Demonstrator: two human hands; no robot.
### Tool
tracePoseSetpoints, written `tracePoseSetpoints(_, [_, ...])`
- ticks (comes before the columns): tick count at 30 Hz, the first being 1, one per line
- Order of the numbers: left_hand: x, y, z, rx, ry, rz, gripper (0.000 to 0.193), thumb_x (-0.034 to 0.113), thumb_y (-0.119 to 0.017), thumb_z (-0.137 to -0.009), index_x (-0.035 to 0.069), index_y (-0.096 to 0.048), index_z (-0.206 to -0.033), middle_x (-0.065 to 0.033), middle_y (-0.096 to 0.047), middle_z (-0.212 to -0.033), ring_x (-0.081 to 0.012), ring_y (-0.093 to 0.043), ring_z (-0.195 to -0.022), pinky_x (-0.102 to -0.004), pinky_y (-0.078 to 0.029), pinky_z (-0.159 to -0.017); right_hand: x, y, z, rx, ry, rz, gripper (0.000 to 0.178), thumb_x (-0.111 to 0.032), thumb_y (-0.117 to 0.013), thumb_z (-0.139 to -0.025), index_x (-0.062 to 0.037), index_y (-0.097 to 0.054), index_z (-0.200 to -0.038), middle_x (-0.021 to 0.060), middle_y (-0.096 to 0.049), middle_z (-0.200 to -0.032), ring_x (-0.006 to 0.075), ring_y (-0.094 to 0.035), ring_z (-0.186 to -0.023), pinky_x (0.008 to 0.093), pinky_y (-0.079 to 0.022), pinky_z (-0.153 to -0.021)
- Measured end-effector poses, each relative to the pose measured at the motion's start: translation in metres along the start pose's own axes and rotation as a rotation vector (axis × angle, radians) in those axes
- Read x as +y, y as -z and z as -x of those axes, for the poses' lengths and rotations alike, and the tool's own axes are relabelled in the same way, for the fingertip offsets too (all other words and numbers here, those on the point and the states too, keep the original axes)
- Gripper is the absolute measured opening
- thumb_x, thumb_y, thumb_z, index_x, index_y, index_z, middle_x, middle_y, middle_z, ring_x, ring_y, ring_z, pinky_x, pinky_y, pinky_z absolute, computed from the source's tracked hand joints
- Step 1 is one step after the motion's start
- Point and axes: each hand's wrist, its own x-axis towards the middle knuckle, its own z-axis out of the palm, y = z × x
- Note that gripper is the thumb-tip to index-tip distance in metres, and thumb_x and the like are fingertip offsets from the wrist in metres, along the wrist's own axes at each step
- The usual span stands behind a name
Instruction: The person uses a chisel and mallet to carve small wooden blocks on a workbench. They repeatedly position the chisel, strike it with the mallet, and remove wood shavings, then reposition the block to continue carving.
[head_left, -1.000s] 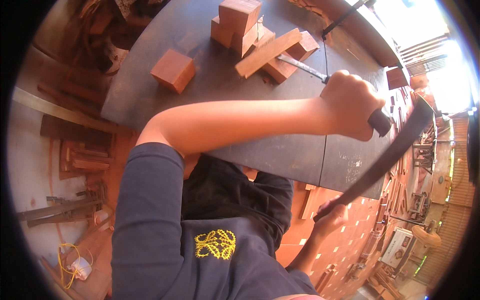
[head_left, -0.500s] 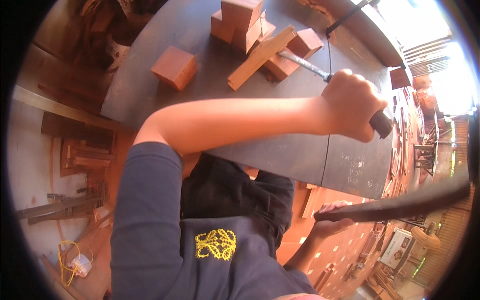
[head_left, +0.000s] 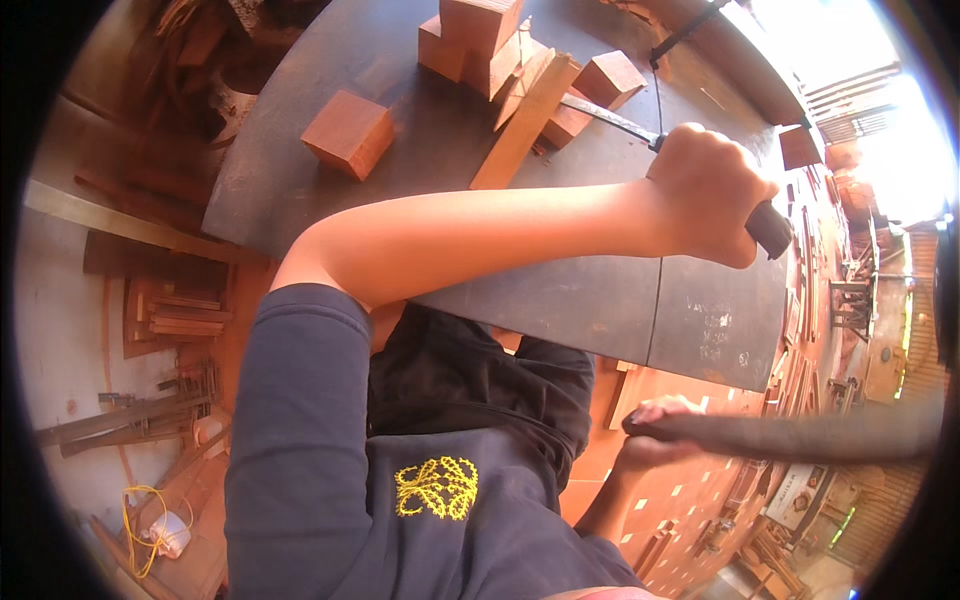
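Note:
My left hand [head_left: 705,190] is closed in a fist around the dark handle of a chisel [head_left: 618,121], its forearm stretched across the dark tabletop. The metal blade points up-left to a wooden strip [head_left: 527,118] and a reddish wood block [head_left: 566,123], which lie against each other. Whether the tip is in the wood or only against it is hidden. Lower right, off the table, my right hand [head_left: 660,435] grips one end of a long, thick dark bar [head_left: 820,434], blurred by motion and reaching toward the right rim.
Several reddish blocks [head_left: 468,55] are stacked behind the strip, and a single cube [head_left: 349,134] sits to their left. A dark table [head_left: 560,300] carries them. Wood pieces [head_left: 185,315] lie on the left, with a yellow cord [head_left: 140,530] below.
The bar in my right hand has dropped from an upward slant to nearly level. The wooden strip has turned steeper. My left fist has shifted slightly upward with the chisel.

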Motion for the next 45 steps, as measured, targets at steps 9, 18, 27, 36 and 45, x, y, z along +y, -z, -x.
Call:
tracePoseSetpoints(9, [-0.001, -0.002, 0.001, -0.107, 0.002, -0.038, 0.020, 0.023, -0.066, -0.055, 0.016, -0.069, -0.073, -0.0069, -0.067, -0.067, -0.0289, -0.067, -0.060, -0.0425, -0.047, -0.053, -0.001, -0.002, 0.000, 0.107, -0.041, -0.083, 0.086, -0.091, -0.043, -0.082, -0.0062, -0.048, -0.092, 0.0037, -0.046, -0.068, 0.0143, -0.048, -0.051, 0.0277, -0.042, -0.045])
tracePoseSetpoints(18, [-0.019, -0.008, 0.010, -0.076, -0.053, -0.148, 0.019, 0.024, -0.066, -0.056, 0.016, -0.068, -0.073, -0.0056, -0.066, -0.067, -0.0288, -0.067, -0.062, -0.0415, -0.048, -0.054, 0.001, 0.003, 0.005, -0.111, -0.171, 0.447, 0.075, -0.076, -0.055, -0.090, -0.0024, -0.051, -0.079, 0.0028, -0.049, -0.054, 0.0110, -0.049, -0.042, 0.0253, -0.037, -0.041])
tracePoseSetpoints(27, [-0.022, -0.015, 0.013, 0.047, -0.148, -0.122, 0.017, 0.022, -0.068, -0.058, 0.016, -0.066, -0.074, -0.0041, -0.063, -0.068, -0.0274, -0.064, -0.060, -0.0406, -0.046, -0.053, -0.016, 0.025, -0.029, 0.088, -0.218, 0.342, 0.072, -0.074, -0.053, -0.093, -0.0025, -0.051, -0.084, 0.0018, -0.045, -0.055, 0.0130, -0.048, -0.042, 0.0255, -0.038, -0.040])
tracePoseSetpoints(36, [-0.022, -0.010, 0.029, -0.055, -0.337, -0.002, 0.022, 0.018, -0.070, -0.052, 0.016, -0.056, -0.069, -0.0011, -0.058, -0.066, -0.0271, -0.060, -0.059, -0.0399, -0.043, -0.050, -0.033, 0.027, -0.099, -0.064, -0.467, 0.631, 0.036, -0.036, -0.074, -0.095, -0.0066, -0.056, -0.084, -0.0018, -0.047, -0.056, 0.0068, -0.044, -0.042, 0.0239, -0.033, -0.039])
tracePoseSetpoints(45, [-0.012, 0.005, 0.035, -0.083, -0.335, 0.059, 0.018, 0.018, -0.069, -0.054, 0.016, -0.056, -0.067, -0.0010, -0.056, -0.065, -0.0260, -0.058, -0.058, -0.0382, -0.041, -0.051, -0.009, 0.042, -0.154, -0.191, -0.198, 1.026, 0.046, -0.039, -0.077, -0.090, 0.0021, -0.060, -0.079, 0.0075, -0.056, -0.061, 0.0192, -0.053, -0.056, 0.0358, -0.045, -0.058])
